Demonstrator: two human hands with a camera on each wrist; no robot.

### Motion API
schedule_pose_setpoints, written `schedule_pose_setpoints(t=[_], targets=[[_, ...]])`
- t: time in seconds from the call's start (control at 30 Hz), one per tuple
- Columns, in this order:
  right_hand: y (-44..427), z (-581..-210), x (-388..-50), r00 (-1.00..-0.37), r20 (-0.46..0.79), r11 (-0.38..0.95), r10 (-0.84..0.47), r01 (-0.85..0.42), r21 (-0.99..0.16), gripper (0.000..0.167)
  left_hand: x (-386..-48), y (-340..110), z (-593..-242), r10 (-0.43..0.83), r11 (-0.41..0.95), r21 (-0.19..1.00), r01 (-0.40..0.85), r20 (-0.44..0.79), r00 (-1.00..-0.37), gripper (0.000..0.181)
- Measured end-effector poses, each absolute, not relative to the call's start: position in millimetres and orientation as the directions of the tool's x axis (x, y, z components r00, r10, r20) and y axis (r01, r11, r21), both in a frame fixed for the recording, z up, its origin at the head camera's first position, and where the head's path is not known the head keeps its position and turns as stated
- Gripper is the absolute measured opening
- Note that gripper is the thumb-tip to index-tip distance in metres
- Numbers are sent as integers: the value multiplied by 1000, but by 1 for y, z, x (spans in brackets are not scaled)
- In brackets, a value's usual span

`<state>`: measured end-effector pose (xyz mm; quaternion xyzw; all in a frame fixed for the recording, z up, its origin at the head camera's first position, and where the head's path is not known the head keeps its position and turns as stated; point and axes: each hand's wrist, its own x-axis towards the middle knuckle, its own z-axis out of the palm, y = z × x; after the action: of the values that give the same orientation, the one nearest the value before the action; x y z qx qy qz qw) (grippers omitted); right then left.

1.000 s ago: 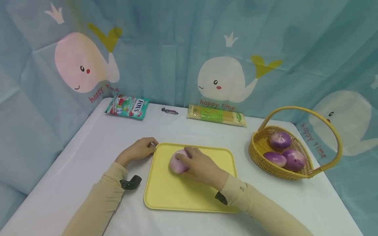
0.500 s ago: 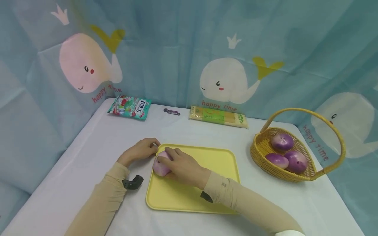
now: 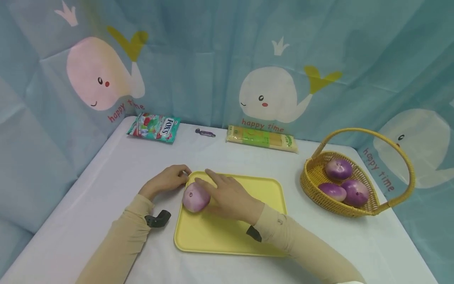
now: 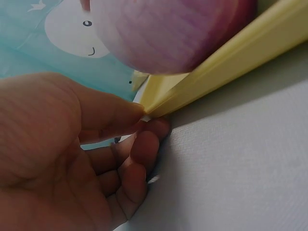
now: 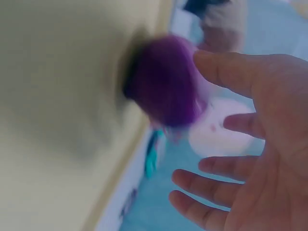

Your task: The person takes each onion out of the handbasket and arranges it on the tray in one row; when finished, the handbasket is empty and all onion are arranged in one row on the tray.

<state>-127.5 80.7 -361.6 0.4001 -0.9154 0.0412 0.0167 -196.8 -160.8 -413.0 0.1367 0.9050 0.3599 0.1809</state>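
Pinching the tray [image 3: 213, 238] at far left with my left hand [image 3: 166, 180], I hold my right hand [image 3: 232, 199] outspread beside the onion [image 3: 195, 198].

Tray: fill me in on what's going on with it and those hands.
A person's left hand pinches the far-left corner of the yellow tray. Their right hand is over the tray with its fingers spread, not gripping the round purple item that sits by the left rim; whether the thumb touches it is unclear. Three more lie in the basket to the right.
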Motion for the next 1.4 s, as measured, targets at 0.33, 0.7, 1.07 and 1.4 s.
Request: schedule_pose_setpoints(t=[0.33,0.7,1.07,1.4], targets=[[227,-352,-129,-854,258,855,-452,-497,-149,50,-197,-161,-418,373,692,714,107,-226,-900,30],[346,-345,-115,-986,166,999,-20,-28,-43,43,-199,-161,-417,372,702,704,105,-237,-897,31],[351,-342,-124,-994,94,996,-61,-68,-66,41,-194,-161,-414,354,692,718,72,-251,-901,31],[345,-332,-119,-991,109,988,72,55,-147,66,-193,-160,-411,363,688,720,90,-234,-902,29]])
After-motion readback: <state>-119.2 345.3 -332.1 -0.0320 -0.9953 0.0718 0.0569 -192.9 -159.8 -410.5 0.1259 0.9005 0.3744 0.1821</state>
